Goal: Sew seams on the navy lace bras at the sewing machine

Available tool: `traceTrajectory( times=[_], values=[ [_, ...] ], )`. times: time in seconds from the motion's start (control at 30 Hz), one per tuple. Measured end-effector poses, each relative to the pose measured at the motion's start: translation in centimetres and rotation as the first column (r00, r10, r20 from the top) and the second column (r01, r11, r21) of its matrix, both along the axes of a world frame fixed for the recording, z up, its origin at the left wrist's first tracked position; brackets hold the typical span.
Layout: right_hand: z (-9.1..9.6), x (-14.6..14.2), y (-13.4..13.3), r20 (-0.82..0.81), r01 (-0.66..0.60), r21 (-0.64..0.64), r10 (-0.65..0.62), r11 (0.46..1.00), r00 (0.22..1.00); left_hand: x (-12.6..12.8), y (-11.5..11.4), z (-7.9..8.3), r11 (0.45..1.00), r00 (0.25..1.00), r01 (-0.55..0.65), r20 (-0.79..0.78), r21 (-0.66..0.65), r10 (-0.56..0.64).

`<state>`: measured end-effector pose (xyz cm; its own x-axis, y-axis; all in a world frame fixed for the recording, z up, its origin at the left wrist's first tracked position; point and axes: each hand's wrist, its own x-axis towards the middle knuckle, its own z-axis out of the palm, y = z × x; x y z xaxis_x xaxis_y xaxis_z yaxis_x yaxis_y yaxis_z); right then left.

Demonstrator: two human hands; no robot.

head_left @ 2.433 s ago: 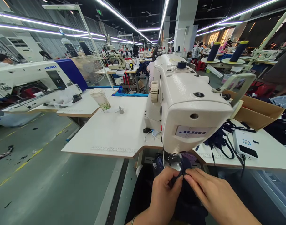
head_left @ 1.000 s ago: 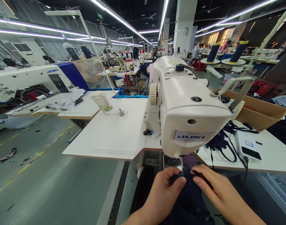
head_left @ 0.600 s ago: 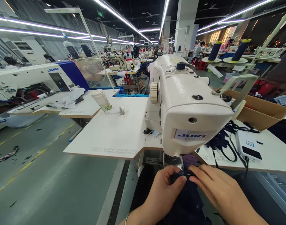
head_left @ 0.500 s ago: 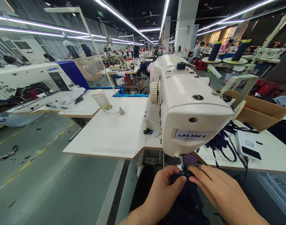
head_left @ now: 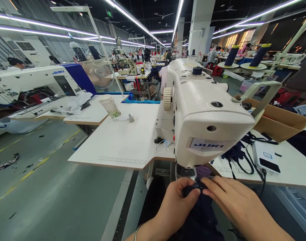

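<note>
Right in front of me is a white sewing machine (head_left: 210, 120), its needle area low and mostly hidden by its own head and my fingers. Dark navy fabric (head_left: 200, 217) hangs down from just under that area. My left hand (head_left: 178, 201) pinches the upper edge of the fabric between thumb and forefinger. On the other side, my right hand (head_left: 230, 197) grips the same edge, its fingertips almost touching the left thumb. Both hands are close to the presser foot, whose details I cannot make out.
A white table (head_left: 123, 140) spreads to the left, bearing a plastic cup (head_left: 109, 106). At right lie a white power bank (head_left: 265, 157) with a cable, navy strips (head_left: 235, 154) and a cardboard box (head_left: 281, 117). Another sewing machine (head_left: 37, 87) stands at far left.
The view has shifted slightly, so the machine appears a little further right. Both hands keep their hold on the fabric in nearly the same place.
</note>
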<state>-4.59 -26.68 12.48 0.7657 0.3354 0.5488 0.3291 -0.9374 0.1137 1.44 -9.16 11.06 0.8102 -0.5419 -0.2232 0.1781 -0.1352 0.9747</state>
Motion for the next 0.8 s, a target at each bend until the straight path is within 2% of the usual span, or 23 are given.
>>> traceTrajectory(
  times=[0.1,0.17,0.23,0.3,0.37,0.43,0.47,0.53,0.6,0.63,0.7,0.73,0.8],
  values=[
    [-0.4,-0.1,-0.3,-0.031,0.021,0.091,-0.019,0.996,0.999,0.0,0.0,0.1,1.000,1.000,0.012,-0.026,-0.024,-0.012],
    [-0.7,-0.2,-0.6,-0.126,0.037,0.222,-0.009,0.974,0.992,0.0,0.0,0.3,0.999,0.999,0.026,-0.047,-0.041,-0.028],
    [-1.0,-0.4,-0.9,-0.295,0.077,0.383,0.043,0.921,0.955,0.0,0.1,0.3,0.998,0.999,0.029,-0.038,-0.057,-0.031],
    [-1.3,-0.7,-0.8,-0.465,0.180,0.505,0.091,0.844,0.881,-0.1,0.1,0.2,0.998,1.000,0.012,-0.004,-0.057,-0.012],
    [-1.5,-1.1,-0.3,-0.580,0.301,0.563,0.109,0.770,0.807,-0.3,0.1,-0.2,0.999,0.998,-0.049,0.049,-0.013,0.050],
    [-1.6,-1.4,0.5,-0.668,0.383,0.578,0.149,0.721,0.729,-0.6,0.2,-0.5,0.992,0.985,-0.111,0.137,0.056,0.102],
    [-1.6,-1.6,0.8,-0.698,0.403,0.590,0.192,0.700,0.690,-0.8,0.2,-0.6,0.991,0.976,-0.106,0.198,0.080,0.088],
    [-1.7,-1.6,1.4,-0.727,0.429,0.630,0.298,0.647,0.619,-1.4,0.3,-0.7,0.994,0.944,-0.005,0.329,0.105,-0.030],
    [-1.8,-1.5,1.8,-0.698,0.459,0.701,0.392,0.545,0.600,-2.1,0.4,-0.7,0.986,0.888,0.107,0.434,0.131,-0.154],
    [-1.9,-1.4,1.9,-0.673,0.487,0.736,0.433,0.471,0.600,-2.4,0.5,-0.7,0.980,0.858,0.133,0.477,0.151,-0.190],
    [-2.0,-1.2,2.0,-0.642,0.588,0.755,0.509,0.289,0.574,-3.1,0.4,-1.1,0.966,0.792,0.120,0.564,0.230,-0.233],
    [-2.1,-1.1,2.0,-0.627,0.644,0.739,0.550,0.197,0.551,-3.4,0.2,-1.5,0.952,0.737,0.095,0.622,0.289,-0.263],
    [-2.4,-1.1,2.1,-0.585,0.720,0.692,0.620,0.046,0.523,-4.1,-0.1,-2.4,0.913,0.562,0.014,0.752,0.408,-0.345]
  ],
)
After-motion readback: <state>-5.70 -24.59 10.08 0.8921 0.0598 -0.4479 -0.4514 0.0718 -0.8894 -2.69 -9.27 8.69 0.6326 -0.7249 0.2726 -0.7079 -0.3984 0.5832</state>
